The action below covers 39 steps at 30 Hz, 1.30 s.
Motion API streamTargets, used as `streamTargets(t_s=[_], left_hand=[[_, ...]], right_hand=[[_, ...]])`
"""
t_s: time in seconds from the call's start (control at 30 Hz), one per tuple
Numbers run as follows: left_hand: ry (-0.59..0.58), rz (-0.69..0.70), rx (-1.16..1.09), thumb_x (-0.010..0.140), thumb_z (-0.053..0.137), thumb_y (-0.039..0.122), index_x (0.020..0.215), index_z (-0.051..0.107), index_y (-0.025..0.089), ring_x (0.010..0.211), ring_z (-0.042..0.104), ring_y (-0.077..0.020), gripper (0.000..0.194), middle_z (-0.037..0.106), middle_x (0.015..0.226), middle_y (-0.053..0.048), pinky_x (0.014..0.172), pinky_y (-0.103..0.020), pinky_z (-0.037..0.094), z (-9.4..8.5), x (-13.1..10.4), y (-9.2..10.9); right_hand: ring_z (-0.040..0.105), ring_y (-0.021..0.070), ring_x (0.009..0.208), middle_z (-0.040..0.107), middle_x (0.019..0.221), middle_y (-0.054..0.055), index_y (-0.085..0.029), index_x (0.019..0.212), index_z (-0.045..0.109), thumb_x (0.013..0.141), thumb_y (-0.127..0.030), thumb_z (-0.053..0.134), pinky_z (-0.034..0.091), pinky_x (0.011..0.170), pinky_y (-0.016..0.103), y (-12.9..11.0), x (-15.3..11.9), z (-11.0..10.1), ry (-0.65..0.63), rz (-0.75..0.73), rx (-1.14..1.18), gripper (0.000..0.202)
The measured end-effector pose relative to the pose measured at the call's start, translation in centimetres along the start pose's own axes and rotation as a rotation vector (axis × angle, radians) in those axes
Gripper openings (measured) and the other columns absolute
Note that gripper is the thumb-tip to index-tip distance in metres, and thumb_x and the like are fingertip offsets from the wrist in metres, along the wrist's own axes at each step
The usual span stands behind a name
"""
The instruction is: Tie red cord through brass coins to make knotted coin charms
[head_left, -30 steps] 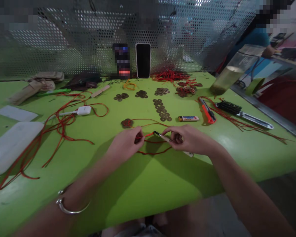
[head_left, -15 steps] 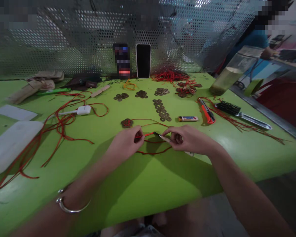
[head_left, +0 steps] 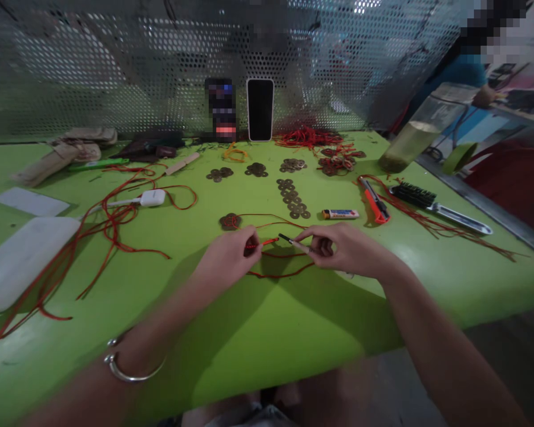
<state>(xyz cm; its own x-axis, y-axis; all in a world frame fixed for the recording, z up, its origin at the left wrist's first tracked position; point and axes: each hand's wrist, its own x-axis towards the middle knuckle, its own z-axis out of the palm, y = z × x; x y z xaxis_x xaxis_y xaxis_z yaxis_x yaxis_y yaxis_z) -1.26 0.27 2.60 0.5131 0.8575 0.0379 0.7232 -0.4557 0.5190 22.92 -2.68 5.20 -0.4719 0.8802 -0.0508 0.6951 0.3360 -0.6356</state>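
The left hand [head_left: 229,252] is over the middle of the green table [head_left: 267,332]. Its thumb and pointing finger pinch a red cord [head_left: 269,241], and the end of the cord sticks out to the right. The right hand [head_left: 345,249] is just across from it. Its thumb and finger pinch a thin tool [head_left: 286,239] with a black tip, and its other fingers curl in. The black tip points left at the end of the cord. They are very close, but I cannot tell if they touch.

More red cord loops between the hands, some on the far side and some on the near side. Just past the left hand is a flat bunch of round coins [head_left: 229,222] with red cord tied on it. A silver bracelet [head_left: 133,378] is on the left wrist.

Past the right hand lies a small battery [head_left: 340,214]. A row of coins [head_left: 293,198] is farther back. To the right are an orange cutter [head_left: 374,200] and a black and silver brush [head_left: 440,207], with thin red strings [head_left: 449,223] running under the brush. On the left, long red cords [head_left: 115,217] lie in a tangle by a white plug [head_left: 152,198]. At the far side, a phone [head_left: 260,110] stands up against a metal screen full of holes [head_left: 129,83].
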Motion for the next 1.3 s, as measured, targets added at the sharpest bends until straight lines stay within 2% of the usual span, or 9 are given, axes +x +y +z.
streamTargets(t_s=[0.1, 0.3, 0.43, 0.6, 0.87, 1.1, 1.3], left_hand=[[0.002, -0.001, 0.008, 0.082, 0.053, 0.022, 0.077, 0.055, 0.018, 0.059, 0.059, -0.0156, 0.007, 0.065, 0.07, -0.003, 0.053, -0.025, 0.041, -0.04, 0.0, 0.02], [-0.017, -0.009, -0.001, 0.082, 0.053, 0.022, 0.079, 0.055, 0.016, 0.06, 0.059, -0.0147, 0.007, 0.065, 0.071, -0.002, 0.055, -0.025, 0.042, -0.17, 0.02, 0.13], [-0.014, -0.013, 0.01, 0.082, 0.053, 0.023, 0.079, 0.055, 0.017, 0.061, 0.058, -0.0148, 0.007, 0.064, 0.072, -0.002, 0.055, -0.025, 0.041, -0.25, -0.03, 0.23], [-0.023, -0.016, 0.004, 0.083, 0.052, 0.024, 0.079, 0.055, 0.017, 0.06, 0.057, -0.0144, 0.008, 0.064, 0.071, -0.001, 0.054, -0.025, 0.041, -0.24, -0.04, 0.22], [-0.018, -0.017, 0.021, 0.083, 0.053, 0.023, 0.079, 0.055, 0.016, 0.06, 0.057, -0.014, 0.008, 0.064, 0.071, -0.002, 0.054, -0.024, 0.04, -0.21, 0.04, 0.25], [-0.01, -0.013, 0.026, 0.083, 0.053, 0.024, 0.079, 0.055, 0.017, 0.062, 0.058, -0.0146, 0.008, 0.064, 0.072, -0.001, 0.055, -0.025, 0.041, -0.22, -0.06, 0.19], [-0.017, -0.013, 0.023, 0.083, 0.053, 0.024, 0.079, 0.055, 0.017, 0.061, 0.058, -0.0149, 0.008, 0.065, 0.072, -0.002, 0.055, -0.025, 0.041, -0.02, 0.0, 0.08]], right_hand=[[0.055, 0.0113, 0.056, 0.065, 0.068, -0.002, -0.021, 0.103, 0.064, 0.076, -0.017, 0.055, 0.038, 0.052, 0.022, -0.02, -0.01, -0.02, 0.008, -0.004, 0.011, 0.029], [0.057, 0.0114, 0.059, 0.065, 0.07, 0.0, -0.018, 0.101, 0.063, 0.076, -0.016, 0.055, 0.039, 0.055, 0.021, -0.06, 0.29, 0.18, -0.06, 0.002, -0.044, 0.026], [0.055, 0.0105, 0.056, 0.064, 0.067, -0.001, -0.018, 0.102, 0.064, 0.078, -0.018, 0.054, 0.037, 0.053, 0.021, 0.04, 0.28, 0.15, -0.05, -0.001, -0.07, 0.026], [0.058, 0.0106, 0.061, 0.066, 0.073, 0.0, -0.017, 0.108, 0.061, 0.078, -0.016, 0.055, 0.041, 0.057, 0.02, 0.11, 0.04, -0.12, 0.009, -0.001, -0.014, 0.031], [0.053, 0.0102, 0.057, 0.063, 0.068, -0.002, -0.019, 0.102, 0.065, 0.076, -0.016, 0.055, 0.037, 0.054, 0.021, 0.14, 0.32, 0.28, -0.037, 0.0, -0.121, 0.028], [0.053, 0.0098, 0.056, 0.063, 0.068, -0.001, -0.02, 0.104, 0.065, 0.078, -0.018, 0.054, 0.035, 0.053, 0.02, 0.35, -0.09, -0.21, 0.024, -0.011, -0.107, 0.028], [0.053, 0.0106, 0.059, 0.065, 0.072, -0.001, -0.021, 0.1, 0.066, 0.073, -0.014, 0.056, 0.036, 0.056, 0.02, 0.23, 0.21, 0.41, -0.031, 0.005, -0.124, 0.03]])
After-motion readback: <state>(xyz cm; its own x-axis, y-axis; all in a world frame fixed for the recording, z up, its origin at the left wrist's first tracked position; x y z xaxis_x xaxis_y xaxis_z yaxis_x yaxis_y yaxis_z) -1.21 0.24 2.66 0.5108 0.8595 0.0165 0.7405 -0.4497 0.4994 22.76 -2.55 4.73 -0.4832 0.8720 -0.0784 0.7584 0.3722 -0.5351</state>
